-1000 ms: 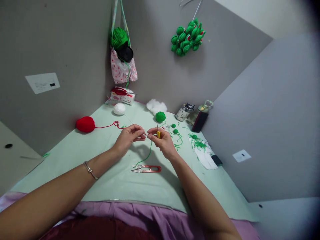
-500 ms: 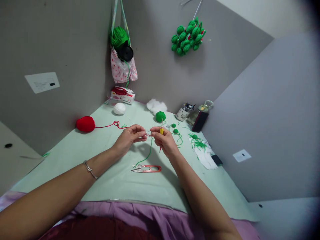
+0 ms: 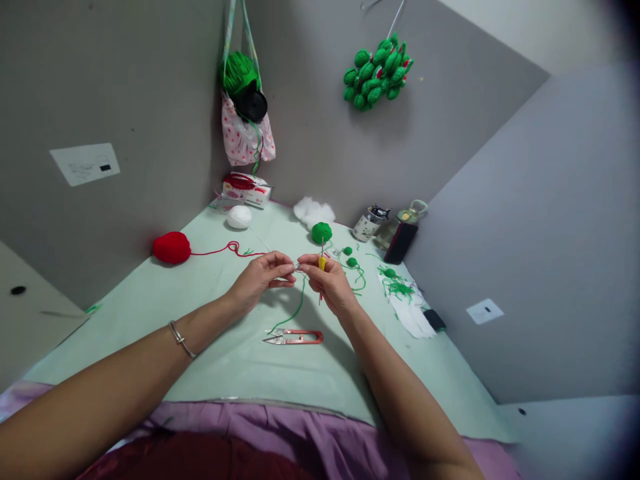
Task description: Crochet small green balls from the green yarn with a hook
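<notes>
My left hand is closed in a pinch on a small whitish crochet piece, mostly hidden by fingertips. The fingertips of my right hand pinch the piece's other side. A crochet hook with a yellow handle is also held in that hand, its metal tip pointing up and away. From the fingers a green yarn strand trails down to the table. Just below lie thread snips with orange handles. A red yarn ball and a white yarn ball sit beyond my left hand.
Behind my right hand lie a green yarn ball and two small green balls. White stuffing, a pen holder and a dark phone stand at the back. Green scraps rest on a white cloth. Green crocheted pieces hang above.
My fingertips have drawn slightly closer around the small piece, where whitish material now shows instead of a pinkish-red strand. The yellow-handled hook has shifted slightly left.
</notes>
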`<state>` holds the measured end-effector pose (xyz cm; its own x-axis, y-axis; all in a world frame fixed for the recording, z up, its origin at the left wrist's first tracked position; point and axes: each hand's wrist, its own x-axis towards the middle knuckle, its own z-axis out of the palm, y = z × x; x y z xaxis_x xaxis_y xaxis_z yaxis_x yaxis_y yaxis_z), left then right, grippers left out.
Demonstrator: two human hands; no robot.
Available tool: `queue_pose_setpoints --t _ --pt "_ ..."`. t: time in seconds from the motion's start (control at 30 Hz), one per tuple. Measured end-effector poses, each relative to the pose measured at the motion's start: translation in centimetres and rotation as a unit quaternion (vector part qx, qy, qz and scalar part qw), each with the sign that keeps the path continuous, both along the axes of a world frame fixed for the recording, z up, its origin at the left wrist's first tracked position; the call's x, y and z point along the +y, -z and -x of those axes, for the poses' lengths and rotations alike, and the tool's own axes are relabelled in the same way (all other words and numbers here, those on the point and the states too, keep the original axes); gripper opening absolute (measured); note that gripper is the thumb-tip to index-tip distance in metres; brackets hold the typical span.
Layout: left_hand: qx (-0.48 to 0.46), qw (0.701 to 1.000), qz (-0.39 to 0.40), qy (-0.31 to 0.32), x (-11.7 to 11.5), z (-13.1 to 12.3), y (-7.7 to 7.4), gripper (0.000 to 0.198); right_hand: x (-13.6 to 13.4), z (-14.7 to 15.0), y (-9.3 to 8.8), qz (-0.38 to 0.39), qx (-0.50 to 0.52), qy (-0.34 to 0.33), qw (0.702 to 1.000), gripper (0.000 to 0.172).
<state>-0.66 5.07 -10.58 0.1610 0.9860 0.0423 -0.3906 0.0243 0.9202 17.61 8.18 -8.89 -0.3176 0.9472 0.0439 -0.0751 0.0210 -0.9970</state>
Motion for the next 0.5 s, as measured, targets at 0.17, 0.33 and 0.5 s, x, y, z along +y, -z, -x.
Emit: queue_pose_setpoints --t 0.17,0.33,0.5 --pt "-0.001 1.0 0.003 0.0 0.04 0.0 0.14 0.031 0.21 -0.11 0.53 -0.024 -0.023 0.015 0.999 0.027" --pt "-0.008 1.0 0.001 -0.01 0.23 0.18 0.49 0.038 0.52 -0.15 0.96 -0.035 -0.029 0.025 0.999 0.026" --pt "-0.008 1.0 -0.004 -0.011 0.24 0.22 0.44 0.032 0.59 -0.1 1.07 -0.033 -0.026 0.022 0.999 0.026"
